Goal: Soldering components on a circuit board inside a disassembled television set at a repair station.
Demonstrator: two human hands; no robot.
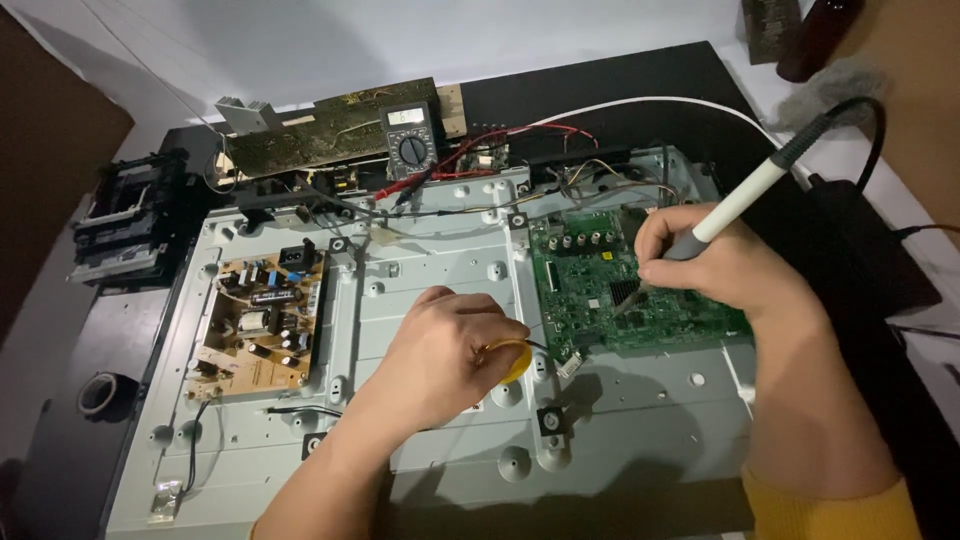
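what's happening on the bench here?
A person is bent over an opened flat-panel chassis. The right hand holds a soldering iron like a pen, tip down on the green circuit board. The left hand rests on the metal panel beside the board, holding a small yellow object. A brown power board sits at left; a multimeter lies behind.

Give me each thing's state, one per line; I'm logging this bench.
Left hand: closed on a yellow spool.
Right hand: gripping a soldering iron, tip down at the green board.
Multimeter: switched on, display lit, leads attached.
Brown board: mounted on the metal panel, untouched.
Tape roll: lying flat.
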